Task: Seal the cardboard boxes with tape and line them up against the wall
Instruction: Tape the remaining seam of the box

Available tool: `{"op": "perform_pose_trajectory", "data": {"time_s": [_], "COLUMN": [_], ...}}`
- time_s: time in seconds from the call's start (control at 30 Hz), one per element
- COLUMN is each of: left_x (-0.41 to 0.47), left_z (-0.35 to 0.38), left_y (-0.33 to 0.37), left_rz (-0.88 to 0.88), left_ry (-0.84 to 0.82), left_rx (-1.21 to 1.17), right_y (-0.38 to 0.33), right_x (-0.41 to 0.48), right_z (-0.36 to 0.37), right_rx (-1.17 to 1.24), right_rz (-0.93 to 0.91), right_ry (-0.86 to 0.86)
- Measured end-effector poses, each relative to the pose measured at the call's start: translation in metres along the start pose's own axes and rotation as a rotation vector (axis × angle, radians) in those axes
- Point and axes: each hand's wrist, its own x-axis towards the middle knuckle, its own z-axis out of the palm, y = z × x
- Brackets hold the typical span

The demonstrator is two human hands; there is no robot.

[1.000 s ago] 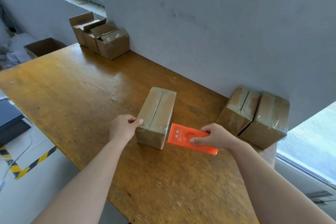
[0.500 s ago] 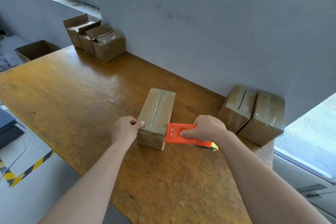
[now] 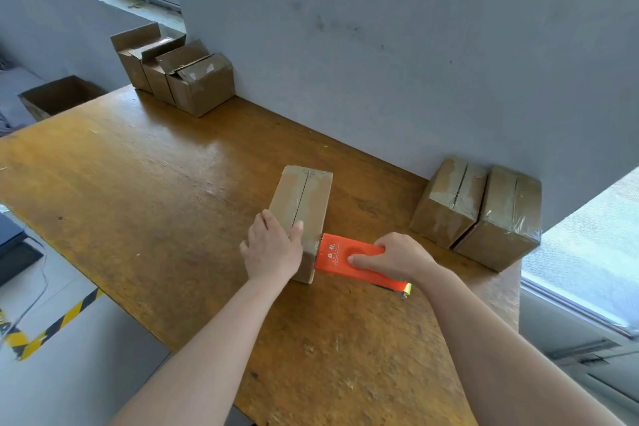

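- Head view: my left hand [image 3: 273, 249] presses flat, fingers straight, on the near end of one box [image 3: 304, 194], which stands apart from the wall [image 3: 380, 62]. A broad stretch of table [image 3: 138, 183] lies to its left.
- My right hand [image 3: 394, 258] grips one orange tape cutter [image 3: 340, 252], its toothed edge touching that box.
- Against the wall: two taped boxes [image 3: 449, 201] on the right, three open boxes [image 3: 200, 86] far left.

Bare forearms lead to a bare left hand [image 3: 273, 252] and bare right hand [image 3: 394, 258].

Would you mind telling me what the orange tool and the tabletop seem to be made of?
The orange tape dispenser looks like painted metal or hard plastic: smooth, flat, toothed edge. The table looks like varnished wood: grain and glossy reflections.
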Motion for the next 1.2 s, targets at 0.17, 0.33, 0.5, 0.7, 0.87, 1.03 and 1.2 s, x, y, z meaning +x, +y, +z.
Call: {"op": "perform_pose_trajectory", "data": {"time_s": [0.17, 0.33, 0.5, 0.7, 0.87, 1.03, 1.2], "left_x": [0.009, 0.015, 0.018, 0.02, 0.018, 0.018, 0.017], "left_z": [0.009, 0.009, 0.011, 0.011, 0.011, 0.011, 0.012], "left_y": [0.006, 0.001, -0.001, 0.001, 0.002, 0.005, 0.005], "left_rz": [-0.013, 0.037, 0.052, 0.041, 0.027, 0.009, 0.002], "left_ry": [-0.026, 0.002, -0.012, -0.016, -0.018, -0.02, -0.01], "left_rx": [0.162, 0.225, 0.251, 0.278, 0.286, 0.291, 0.29], "right_y": [0.003, 0.021, 0.039, 0.082, 0.063, 0.039, 0.006], "right_x": [0.002, 0.0, -0.004, -0.011, -0.003, 0.005, 0.015], "right_z": [0.003, 0.004, 0.007, 0.001, 0.007, 0.016, 0.025], "right_rx": [0.007, 0.151, 0.248, 0.184, 0.034, -0.077, -0.135], "right_rz": [-0.021, -0.009, -0.013, 0.073, 0.079, 0.11, 0.158], "right_ry": [0.011, -0.015, -0.003, 0.027, 0.05, 0.045, 0.026]}}
